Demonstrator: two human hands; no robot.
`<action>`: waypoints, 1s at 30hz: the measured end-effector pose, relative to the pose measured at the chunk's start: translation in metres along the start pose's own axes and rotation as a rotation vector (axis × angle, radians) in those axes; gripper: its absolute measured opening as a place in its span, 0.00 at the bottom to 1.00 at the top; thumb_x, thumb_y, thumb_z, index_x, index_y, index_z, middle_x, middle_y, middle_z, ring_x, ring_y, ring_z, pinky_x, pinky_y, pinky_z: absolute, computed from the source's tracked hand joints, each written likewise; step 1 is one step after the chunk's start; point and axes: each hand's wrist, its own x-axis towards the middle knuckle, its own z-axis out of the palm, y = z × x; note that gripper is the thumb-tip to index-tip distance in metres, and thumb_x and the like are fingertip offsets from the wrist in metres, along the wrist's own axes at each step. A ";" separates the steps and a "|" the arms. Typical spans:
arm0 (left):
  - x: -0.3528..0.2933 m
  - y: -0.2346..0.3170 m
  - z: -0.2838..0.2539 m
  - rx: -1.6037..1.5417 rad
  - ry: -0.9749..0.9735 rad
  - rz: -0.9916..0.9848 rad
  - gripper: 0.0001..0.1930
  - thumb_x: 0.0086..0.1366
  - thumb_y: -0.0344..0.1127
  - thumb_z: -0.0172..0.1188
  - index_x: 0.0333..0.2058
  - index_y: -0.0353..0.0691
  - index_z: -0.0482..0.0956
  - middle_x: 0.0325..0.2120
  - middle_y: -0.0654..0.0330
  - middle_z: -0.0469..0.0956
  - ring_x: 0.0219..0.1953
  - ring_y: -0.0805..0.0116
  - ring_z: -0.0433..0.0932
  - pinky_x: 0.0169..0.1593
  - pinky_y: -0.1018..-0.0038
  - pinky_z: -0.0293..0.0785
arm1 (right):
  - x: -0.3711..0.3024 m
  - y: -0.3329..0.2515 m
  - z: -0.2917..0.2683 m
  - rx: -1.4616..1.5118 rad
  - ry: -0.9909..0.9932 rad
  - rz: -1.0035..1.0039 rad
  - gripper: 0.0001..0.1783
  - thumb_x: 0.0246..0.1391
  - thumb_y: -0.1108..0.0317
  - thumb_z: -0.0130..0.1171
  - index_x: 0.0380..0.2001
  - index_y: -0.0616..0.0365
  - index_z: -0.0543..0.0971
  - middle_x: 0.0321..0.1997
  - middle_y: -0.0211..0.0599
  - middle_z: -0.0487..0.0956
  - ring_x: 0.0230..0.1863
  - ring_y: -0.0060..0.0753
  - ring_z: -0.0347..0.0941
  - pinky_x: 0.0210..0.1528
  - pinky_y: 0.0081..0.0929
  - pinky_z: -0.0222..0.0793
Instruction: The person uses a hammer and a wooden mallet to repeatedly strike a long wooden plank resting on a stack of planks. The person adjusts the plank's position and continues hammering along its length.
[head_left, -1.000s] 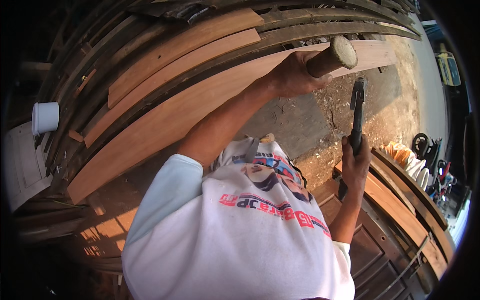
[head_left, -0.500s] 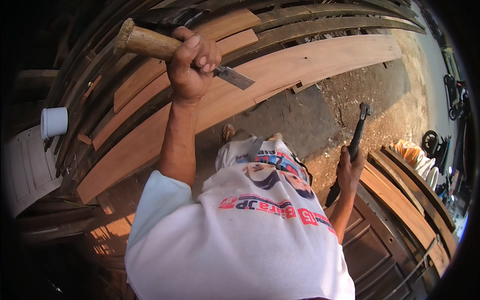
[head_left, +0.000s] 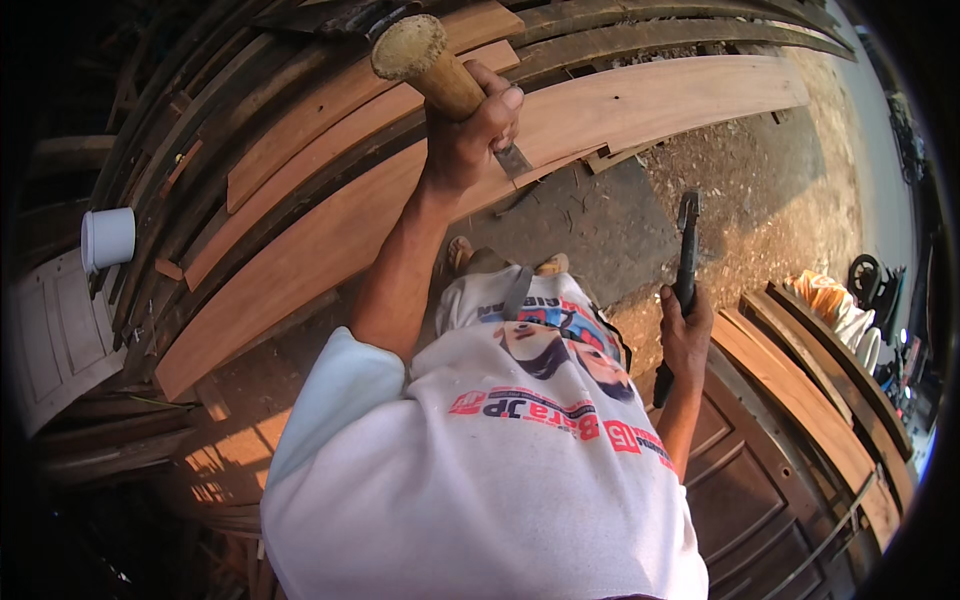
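Note:
My left hand (head_left: 466, 142) is closed around the thick wooden handle of a chisel (head_left: 448, 82), whose flat metal blade points down toward the right. That blade's tip overlaps the near edge of a long reddish plank (head_left: 660, 100) in the picture; whether they touch I cannot tell. Over on the right, my right hand (head_left: 686, 328) grips a hammer (head_left: 688, 250) by its dark handle, the head pointing away from me. A small dark notch shows in the plank's near edge, right of the chisel.
Dark timbers (head_left: 690, 45) and shorter planks (head_left: 300, 150) lie beyond the long plank. At left stand a white bucket (head_left: 108, 240) and a pale panel door (head_left: 65, 335). A brown panel door (head_left: 735, 480) and stacked boards (head_left: 800, 400) are at right, with motorbikes farther off.
My left hand has moved right with the chisel, its handle end now tilted toward the camera. The right hand and hammer have shifted slightly left, the hammer more upright.

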 end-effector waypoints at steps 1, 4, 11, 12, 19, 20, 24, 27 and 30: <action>0.001 0.000 0.000 -0.009 -0.003 -0.002 0.11 0.68 0.31 0.58 0.30 0.43 0.64 0.15 0.66 0.61 0.18 0.78 0.61 0.25 0.75 0.61 | -0.001 -0.001 0.000 -0.004 -0.002 0.008 0.16 0.68 0.57 0.65 0.38 0.59 0.75 0.25 0.24 0.68 0.28 0.19 0.62 0.29 0.25 0.60; 0.003 -0.001 0.000 -0.012 -0.005 -0.009 0.10 0.68 0.31 0.59 0.30 0.42 0.65 0.16 0.66 0.62 0.18 0.78 0.61 0.24 0.76 0.62 | -0.005 -0.003 0.000 -0.008 -0.007 0.031 0.16 0.67 0.57 0.65 0.38 0.59 0.75 0.25 0.24 0.68 0.28 0.19 0.62 0.29 0.26 0.60; 0.001 -0.003 0.003 0.057 -0.027 0.049 0.11 0.67 0.32 0.60 0.29 0.42 0.66 0.15 0.66 0.63 0.16 0.78 0.61 0.23 0.77 0.60 | -0.010 -0.012 0.000 -0.082 -0.008 -0.005 0.18 0.67 0.56 0.66 0.38 0.60 0.75 0.25 0.26 0.68 0.28 0.20 0.62 0.30 0.27 0.61; 0.003 -0.004 0.002 -0.001 -0.011 0.043 0.10 0.66 0.32 0.61 0.28 0.41 0.68 0.14 0.66 0.64 0.16 0.78 0.62 0.22 0.77 0.61 | -0.010 -0.013 0.000 -0.084 -0.013 -0.010 0.18 0.67 0.55 0.66 0.38 0.60 0.75 0.26 0.26 0.68 0.28 0.21 0.62 0.30 0.27 0.61; 0.011 -0.011 -0.008 -0.136 0.055 0.057 0.10 0.65 0.31 0.62 0.27 0.38 0.71 0.13 0.66 0.66 0.14 0.78 0.64 0.20 0.76 0.62 | -0.009 -0.011 -0.004 -0.152 -0.044 -0.106 0.20 0.66 0.53 0.66 0.38 0.60 0.74 0.26 0.29 0.68 0.30 0.25 0.62 0.32 0.29 0.62; 0.011 -0.011 -0.008 -0.140 0.060 0.059 0.10 0.65 0.31 0.62 0.27 0.38 0.71 0.13 0.66 0.66 0.14 0.78 0.64 0.20 0.76 0.62 | -0.009 -0.010 -0.005 -0.166 -0.046 -0.127 0.20 0.66 0.53 0.66 0.38 0.60 0.74 0.26 0.29 0.68 0.30 0.25 0.62 0.32 0.30 0.62; 0.010 -0.010 -0.005 -0.134 0.042 0.053 0.10 0.65 0.31 0.62 0.27 0.38 0.71 0.13 0.66 0.66 0.14 0.78 0.63 0.20 0.75 0.62 | -0.006 -0.003 -0.009 -0.210 -0.052 -0.133 0.21 0.66 0.52 0.65 0.38 0.60 0.74 0.26 0.33 0.68 0.29 0.28 0.62 0.32 0.32 0.63; 0.005 -0.009 -0.005 -0.098 0.042 0.073 0.10 0.65 0.32 0.62 0.27 0.38 0.72 0.13 0.66 0.66 0.14 0.78 0.64 0.20 0.76 0.62 | -0.004 0.002 -0.013 -0.267 -0.057 -0.165 0.21 0.66 0.52 0.65 0.39 0.60 0.74 0.25 0.35 0.68 0.29 0.28 0.62 0.31 0.33 0.63; 0.000 -0.007 -0.002 -0.043 0.033 0.093 0.10 0.66 0.32 0.62 0.28 0.39 0.70 0.14 0.66 0.65 0.15 0.78 0.62 0.21 0.76 0.61 | -0.003 -0.006 -0.013 -0.274 -0.066 -0.213 0.21 0.66 0.52 0.65 0.40 0.60 0.74 0.24 0.35 0.68 0.28 0.28 0.62 0.30 0.34 0.62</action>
